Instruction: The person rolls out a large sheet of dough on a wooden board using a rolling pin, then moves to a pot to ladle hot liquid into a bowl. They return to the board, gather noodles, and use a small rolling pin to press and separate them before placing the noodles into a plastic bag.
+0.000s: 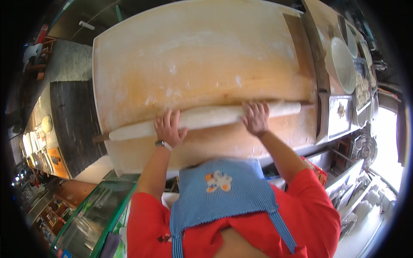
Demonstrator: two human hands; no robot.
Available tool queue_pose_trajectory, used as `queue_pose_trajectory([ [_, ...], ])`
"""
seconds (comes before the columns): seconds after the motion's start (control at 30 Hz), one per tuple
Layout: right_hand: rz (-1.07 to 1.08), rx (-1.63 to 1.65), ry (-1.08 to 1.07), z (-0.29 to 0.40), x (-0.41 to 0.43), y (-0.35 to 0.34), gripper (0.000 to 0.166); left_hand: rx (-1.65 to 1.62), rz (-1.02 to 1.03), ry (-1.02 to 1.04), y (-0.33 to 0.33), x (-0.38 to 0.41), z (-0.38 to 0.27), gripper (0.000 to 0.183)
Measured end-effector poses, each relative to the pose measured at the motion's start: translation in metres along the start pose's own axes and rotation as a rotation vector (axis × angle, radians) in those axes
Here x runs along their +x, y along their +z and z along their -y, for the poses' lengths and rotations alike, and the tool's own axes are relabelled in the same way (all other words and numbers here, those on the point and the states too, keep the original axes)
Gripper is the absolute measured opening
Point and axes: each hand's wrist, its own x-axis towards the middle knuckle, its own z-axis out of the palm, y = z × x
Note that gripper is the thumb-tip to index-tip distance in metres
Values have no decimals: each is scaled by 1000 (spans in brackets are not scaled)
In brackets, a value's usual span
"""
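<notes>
A long roll of pale dough (209,116) is wrapped around a wooden rolling pin (308,106), whose dark bare ends stick out at both sides. It lies slightly slanted across the floured wooden board (200,48). My left hand (168,128) rests across the roll left of its middle, palm down, fingers spread and pointing away from me; a watch is on that wrist. Farther right, my right hand (256,118) lies across the roll in the same way, with its fingers extended. Neither hand closes around the roll. The dough beneath both palms is hidden.
Right of the board stand a large pale bowl (342,66), a tray of food pieces (362,90) and a white tray (339,113) with a small heap on it. A black surface (75,124) adjoins the left edge. A green-framed glass case (96,213) stands at lower left.
</notes>
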Motion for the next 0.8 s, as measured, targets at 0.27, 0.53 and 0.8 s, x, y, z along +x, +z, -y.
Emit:
queue_pose_trajectory([
  [0.27,-114,-31,56,-31,139,25,20,-187,0,-153,29,113,79,49],
  [0.53,26,-202,185,-53,183,60,20,43,-152,-65,27,124,112,40],
  [0.8,-213,-253,126,-91,202,78,23,150,-107,-272,52,178,134,39],
])
